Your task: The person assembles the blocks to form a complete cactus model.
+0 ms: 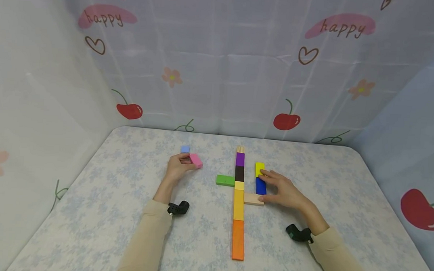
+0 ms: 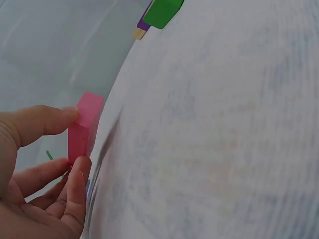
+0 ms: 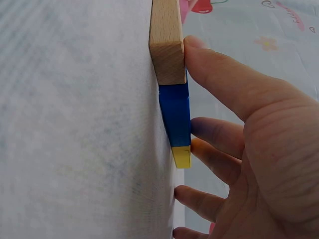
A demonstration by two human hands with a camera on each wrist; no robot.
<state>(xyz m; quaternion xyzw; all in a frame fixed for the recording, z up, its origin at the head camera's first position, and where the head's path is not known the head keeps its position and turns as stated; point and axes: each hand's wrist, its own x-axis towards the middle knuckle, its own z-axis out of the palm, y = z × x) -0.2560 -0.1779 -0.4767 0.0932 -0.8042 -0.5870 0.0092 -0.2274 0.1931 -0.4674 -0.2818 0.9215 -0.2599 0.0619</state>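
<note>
My left hand (image 1: 177,168) pinches a pink block (image 2: 82,132) between thumb and fingers, close over the left part of the table. Just beyond that hand lies a light blue block (image 1: 185,149). With spread fingers, my right hand (image 1: 285,190) touches the blocks right of a long row. Its thumb rests at a plain wooden block (image 3: 167,42), and two fingertips are at the dark blue block (image 3: 175,114) and the yellow block (image 3: 182,157). Those two lie end to end, with the wooden block set crosswise at the near end of the blue one.
A straight row runs away from me: an orange block (image 1: 238,239), a yellow-orange block (image 1: 238,205), a short pale yellow one, a black block (image 1: 239,173), a purple block (image 1: 240,159) and light wooden pieces. A green block (image 1: 225,180) juts left from it. Printed curtains surround the patterned table (image 1: 107,227).
</note>
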